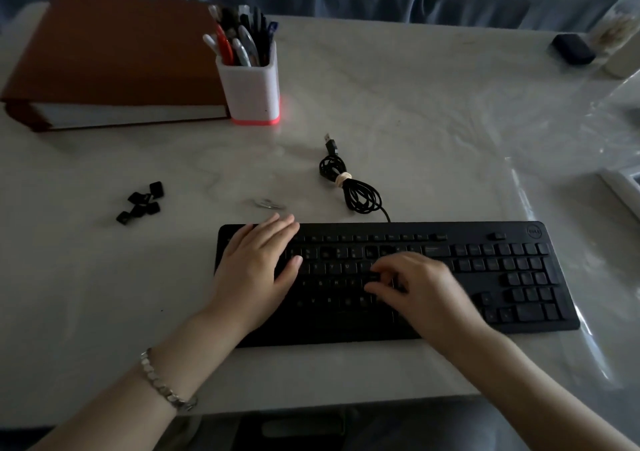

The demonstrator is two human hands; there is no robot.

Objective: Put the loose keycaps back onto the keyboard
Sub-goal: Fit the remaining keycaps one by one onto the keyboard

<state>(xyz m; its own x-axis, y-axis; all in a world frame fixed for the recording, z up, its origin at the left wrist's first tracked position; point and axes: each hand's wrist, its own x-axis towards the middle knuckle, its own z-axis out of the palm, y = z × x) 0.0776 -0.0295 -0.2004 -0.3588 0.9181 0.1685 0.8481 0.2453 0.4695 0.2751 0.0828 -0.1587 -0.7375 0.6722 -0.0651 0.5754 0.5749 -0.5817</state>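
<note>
The loose keycaps (140, 202) lie on the table (415, 121) left of the keyboard (485, 267), closest to the flat left hand (256, 267); the right hand (422, 287) curls over middle keys, and I cannot tell if it holds anything.

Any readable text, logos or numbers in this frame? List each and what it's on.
"DELL": round logo, far right corner of the flat black plastic keyboard.
Key legends on it: too small and dim to read.
Loose black keycaps left of it: no legend readable.
Pens in the white cup: print too blurred.
</note>
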